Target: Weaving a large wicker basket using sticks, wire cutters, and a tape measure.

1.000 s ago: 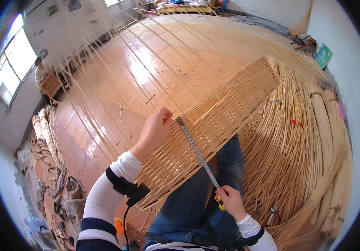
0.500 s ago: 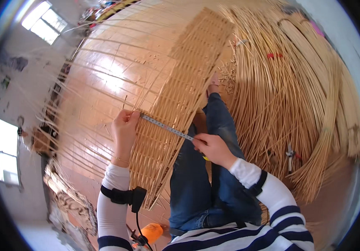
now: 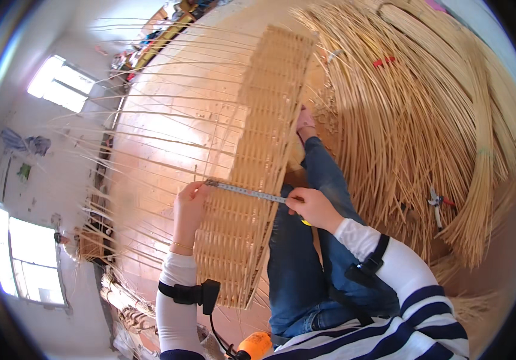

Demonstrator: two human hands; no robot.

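In the head view, I have the woven panel [image 3: 258, 150] lengthwise in front of me, its right edge next to the left trouser leg [image 3: 294, 264]. I'd judge it light for its length, springy along the weave, with a dry surface that grips well. The loose rods [image 3: 174, 96] fanning from its left side look whippy and likely to snap if bent hard, so I'd take hold of the two long edges, where the weave is tight.

The tape measure [image 3: 247, 191] lies straight across the weave; its thin metal strip would buckle if pushed, so its end and its case are the places to hold. My left hand [image 3: 189, 204] pinches the end at the left edge; the fingertips are too small to tell whether a rod is caught too. My right hand [image 3: 313, 207] is curled round the yellow case, just past the right edge.

Compared with a second ago, the right hand is closer to the panel, less strip shows, and the panel stands more upright in view.
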